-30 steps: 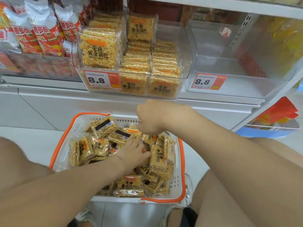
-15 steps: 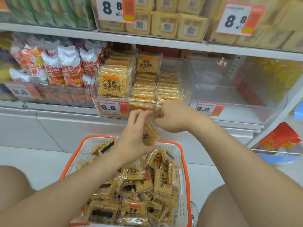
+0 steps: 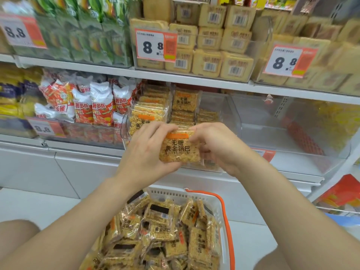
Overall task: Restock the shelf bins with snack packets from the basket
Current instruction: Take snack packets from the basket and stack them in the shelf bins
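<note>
Both hands hold one clear snack packet (image 3: 180, 148) of golden rice crust with an orange strip, face up, in front of the middle shelf bin. My left hand (image 3: 145, 152) grips its left edge. My right hand (image 3: 218, 147) grips its right edge. Behind them, the clear shelf bin (image 3: 212, 112) holds stacks of the same packets, upright at its left and flat in the middle. Below, the white basket (image 3: 220, 209) with an orange handle is heaped with several more packets (image 3: 159, 228).
A clear bin (image 3: 292, 137) right of the stocked one shows no packets. Left of it stand red-and-white snack bags (image 3: 93, 106). The upper shelf carries bins of beige packets (image 3: 210, 49) and green bags (image 3: 83, 32) with 8.8 price tags. My knees flank the basket.
Both hands came up from the basket with one packet and now hold it flat in front of the bin. The view tilted upward, showing the upper shelf.
</note>
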Action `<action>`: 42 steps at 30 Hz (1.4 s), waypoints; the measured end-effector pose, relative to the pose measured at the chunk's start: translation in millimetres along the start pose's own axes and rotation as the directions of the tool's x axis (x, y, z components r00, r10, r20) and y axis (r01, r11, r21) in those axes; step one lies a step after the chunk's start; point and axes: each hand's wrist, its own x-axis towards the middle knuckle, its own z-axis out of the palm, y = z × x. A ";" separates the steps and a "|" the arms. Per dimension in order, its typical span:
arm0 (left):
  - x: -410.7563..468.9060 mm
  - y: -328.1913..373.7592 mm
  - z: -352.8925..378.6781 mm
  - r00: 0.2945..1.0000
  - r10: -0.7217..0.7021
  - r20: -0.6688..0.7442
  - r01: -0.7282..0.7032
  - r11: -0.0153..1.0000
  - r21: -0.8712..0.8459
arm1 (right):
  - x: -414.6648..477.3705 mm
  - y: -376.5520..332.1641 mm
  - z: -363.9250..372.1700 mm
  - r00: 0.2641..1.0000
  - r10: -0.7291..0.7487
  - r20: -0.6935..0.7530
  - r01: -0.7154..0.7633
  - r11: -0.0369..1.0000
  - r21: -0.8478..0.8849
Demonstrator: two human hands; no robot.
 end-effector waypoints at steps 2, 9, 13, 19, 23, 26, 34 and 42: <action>4.6 -1.1 -4.6 0.999 0.040 0.003 -0.040 0.998 0.057 | 5.1 0.9 -0.7 1.000 0.015 -0.021 -0.014 1.000 0.027; 21.9 -6.3 -1.4 1.000 0.011 -0.005 -0.011 0.994 0.111 | 25.5 6.6 2.4 0.995 0.037 -0.093 -0.035 0.999 0.018; 37.1 -14.9 4.5 0.991 -0.128 0.029 0.122 0.979 0.161 | 43.3 0.7 -3.6 0.964 -0.007 -0.264 0.030 0.996 0.083; 52.8 -31.7 16.9 0.976 -0.195 0.094 0.160 0.941 0.299 | 92.3 6.0 -14.0 0.867 -0.139 -0.479 0.091 0.988 -0.121; 61.3 -37.4 26.9 0.973 -0.212 0.092 0.162 0.909 0.384 | 126.3 6.2 -10.2 0.853 -0.184 -0.488 0.039 0.956 -0.292; 69.0 -37.3 32.5 0.966 -0.240 0.095 0.175 0.880 0.441 | 149.1 8.7 -12.1 0.843 -0.223 -0.489 0.058 0.942 -0.329; 81.2 -35.9 43.0 0.958 -0.284 0.045 0.223 0.834 0.505 | 190.5 18.7 3.2 0.689 -0.413 -0.595 0.170 0.890 -0.422; 81.4 -40.9 46.8 0.960 -0.276 0.044 0.216 0.833 0.510 | 195.6 20.0 2.1 0.739 -0.491 -0.462 0.040 0.716 -0.697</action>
